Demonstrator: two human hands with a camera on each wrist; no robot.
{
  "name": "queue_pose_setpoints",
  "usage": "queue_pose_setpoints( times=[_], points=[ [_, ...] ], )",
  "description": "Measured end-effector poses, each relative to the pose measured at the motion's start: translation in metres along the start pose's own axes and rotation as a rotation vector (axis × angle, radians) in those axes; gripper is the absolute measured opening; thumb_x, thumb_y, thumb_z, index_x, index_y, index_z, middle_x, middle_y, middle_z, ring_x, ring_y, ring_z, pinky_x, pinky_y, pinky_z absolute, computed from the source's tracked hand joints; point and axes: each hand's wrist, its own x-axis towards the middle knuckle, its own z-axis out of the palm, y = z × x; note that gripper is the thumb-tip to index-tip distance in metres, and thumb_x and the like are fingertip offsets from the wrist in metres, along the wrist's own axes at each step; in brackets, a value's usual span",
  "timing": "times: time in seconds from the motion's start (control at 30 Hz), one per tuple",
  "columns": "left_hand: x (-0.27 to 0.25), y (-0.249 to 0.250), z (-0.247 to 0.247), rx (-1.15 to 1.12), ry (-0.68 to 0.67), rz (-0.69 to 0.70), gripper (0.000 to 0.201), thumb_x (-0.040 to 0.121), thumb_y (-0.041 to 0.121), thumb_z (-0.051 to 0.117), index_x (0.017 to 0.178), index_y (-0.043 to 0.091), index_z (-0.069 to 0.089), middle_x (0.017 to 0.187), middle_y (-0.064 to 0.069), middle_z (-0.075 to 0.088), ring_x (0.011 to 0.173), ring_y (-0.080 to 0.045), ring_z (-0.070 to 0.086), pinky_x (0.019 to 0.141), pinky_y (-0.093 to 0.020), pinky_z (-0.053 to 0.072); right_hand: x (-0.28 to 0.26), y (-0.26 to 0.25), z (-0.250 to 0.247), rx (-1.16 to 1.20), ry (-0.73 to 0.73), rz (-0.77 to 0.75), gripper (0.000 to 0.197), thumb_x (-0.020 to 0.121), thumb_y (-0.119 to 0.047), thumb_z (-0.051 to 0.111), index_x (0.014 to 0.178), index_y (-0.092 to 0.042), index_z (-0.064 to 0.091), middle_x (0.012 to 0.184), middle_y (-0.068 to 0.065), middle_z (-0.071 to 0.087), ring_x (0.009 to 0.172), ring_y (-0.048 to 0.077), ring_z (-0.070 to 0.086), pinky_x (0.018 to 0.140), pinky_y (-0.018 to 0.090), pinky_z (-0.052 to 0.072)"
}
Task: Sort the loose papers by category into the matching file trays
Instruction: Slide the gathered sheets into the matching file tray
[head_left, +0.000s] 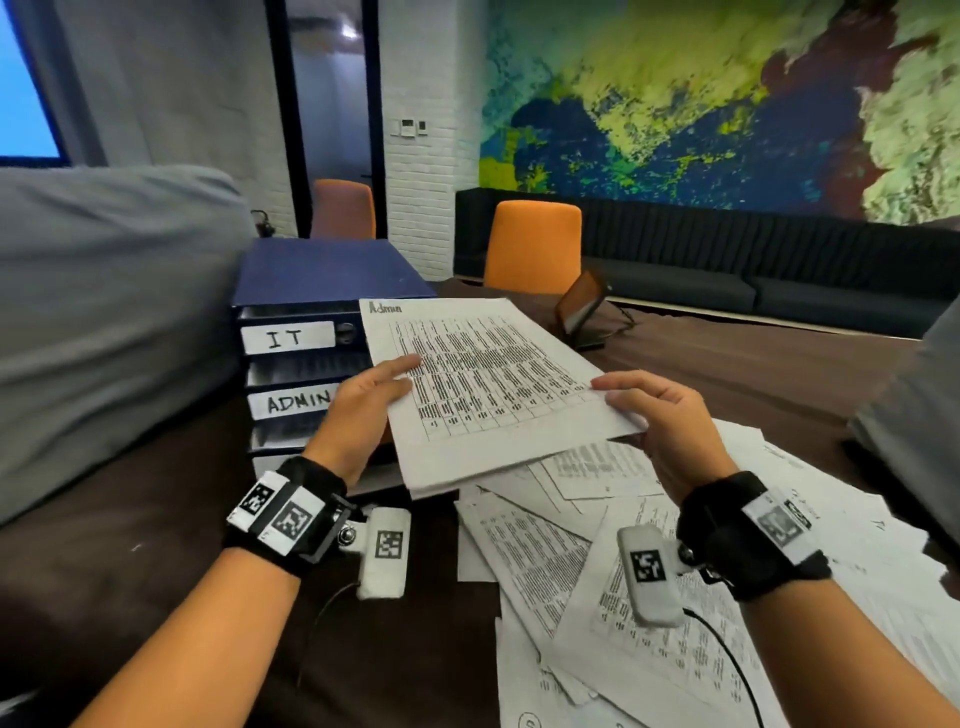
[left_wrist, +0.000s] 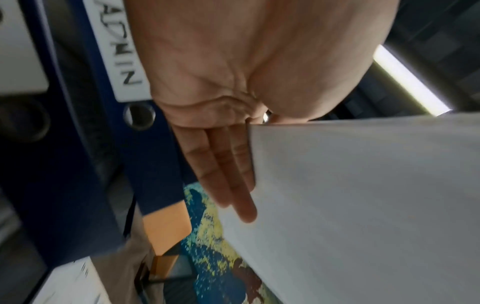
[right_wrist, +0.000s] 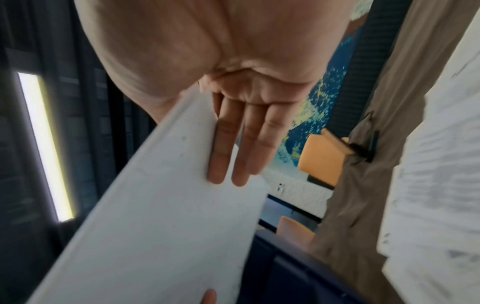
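**A:** Checking hands first. What's held?

**B:** Thin stack of white printed sheets headed "Admin" (head_left: 488, 384), centre of the head view, lifted off the table and tilted up toward the far end. Left hand (head_left: 363, 410) has its left edge: thumb on the printed face, fingers (left_wrist: 228, 170) straight and flat against the blank underside. Pinch, not a fist.

**A:** Right?

**B:** Right hand (head_left: 660, 421) same on the right edge. Thumb on top near the corner, fingers (right_wrist: 241, 148) extended under the sheet. Right wrist view shows them lying straight on the underside.

**A:** Trays?

**B:** Dark blue stacked file-tray unit with white handwritten labels (head_left: 311, 332), left of centre, just beside the left hand. "IT" label (head_left: 288, 338) on the upper tray, "ADMIN" label (head_left: 296, 401) on the one below. Lower labels hidden by the left wrist and the stack. Held stack's left edge overlaps the unit's front in the frame; contact I cannot tell.

**A:** Rest of the papers?

**B:** Loose pile of white printed pages (head_left: 623, 597), lower right, scattered and overlapping on the dark brown table (head_left: 130, 545). Directly below the held stack and right hand.

**A:** Background?

**B:** Orange chair (head_left: 535, 244) at the table's far side, upper centre. Open laptop (head_left: 584, 304) just right of the stack's top edge. Blue-green-yellow wall mural (head_left: 701, 93) upper right. Grey fabric (head_left: 104, 312) blocks the left.
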Motion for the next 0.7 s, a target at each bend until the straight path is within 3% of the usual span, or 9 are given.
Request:
queue_pose_setpoints(
  times=[0.1,0.2,0.43,0.53,0.6,0.7],
  points=[
    [-0.011,0.015,-0.017,0.011,0.064,0.060,0.030,0.101,0.006,0.049,0.123,0.014,0.068,0.113,-0.003,0.075,0.107,-0.020,0.071,0.094,-0.032,0.055,0.002,-0.010,0.017,0.077,-0.049,-0.033,0.016,0.089,0.005,0.056,0.095,0.003,0.071,0.087,0.008,0.071,0.069,0.013,0.066,0.053,0.022,0.054],
    [-0.018,0.026,-0.036,0.009,0.128,0.124,0.027,0.100,0.007,0.051,0.118,0.012,0.071,0.110,0.000,0.076,0.107,-0.018,0.071,0.092,-0.029,0.054,0.004,-0.016,0.036,0.110,-0.100,-0.044,0.016,0.090,0.004,0.057,0.096,0.003,0.071,0.085,0.009,0.071,0.068,0.013,0.066,0.057,0.024,0.057],
    [-0.031,0.048,-0.064,-0.072,0.193,0.155,0.022,0.097,0.016,0.058,0.109,0.007,0.075,0.109,-0.010,0.076,0.104,-0.025,0.072,0.092,-0.038,0.053,0.007,-0.023,0.068,0.084,-0.200,-0.059,0.018,0.093,-0.002,0.058,0.091,-0.008,0.074,0.086,0.005,0.074,0.076,0.013,0.070,0.068,0.027,0.060],
    [-0.036,0.040,-0.070,0.044,0.172,0.124,0.024,0.099,0.014,0.053,0.109,0.009,0.075,0.106,-0.005,0.077,0.104,-0.022,0.072,0.086,-0.029,0.056,0.004,-0.020,0.068,0.094,-0.186,-0.067,0.020,0.092,-0.003,0.059,0.084,-0.008,0.076,0.086,0.007,0.074,0.078,0.017,0.069,0.072,0.033,0.060],
    [-0.041,0.031,-0.071,0.088,0.144,0.091,0.026,0.099,0.012,0.052,0.104,0.011,0.078,0.105,-0.002,0.077,0.106,-0.019,0.071,0.085,-0.025,0.055,0.000,-0.017,0.063,0.117,-0.188,-0.064,0.015,0.088,-0.013,0.064,0.080,-0.007,0.076,0.087,0.011,0.072,0.079,0.020,0.069,0.074,0.036,0.058],
    [-0.050,0.018,-0.066,0.113,0.078,0.089,0.032,0.097,0.008,0.053,0.090,0.018,0.082,0.107,0.004,0.077,0.107,-0.014,0.070,0.092,-0.028,0.052,-0.004,-0.011,0.052,0.151,-0.202,-0.017,0.030,0.082,-0.037,0.063,0.076,-0.010,0.075,0.083,0.011,0.072,0.076,0.022,0.070,0.072,0.034,0.058]
  ],
)
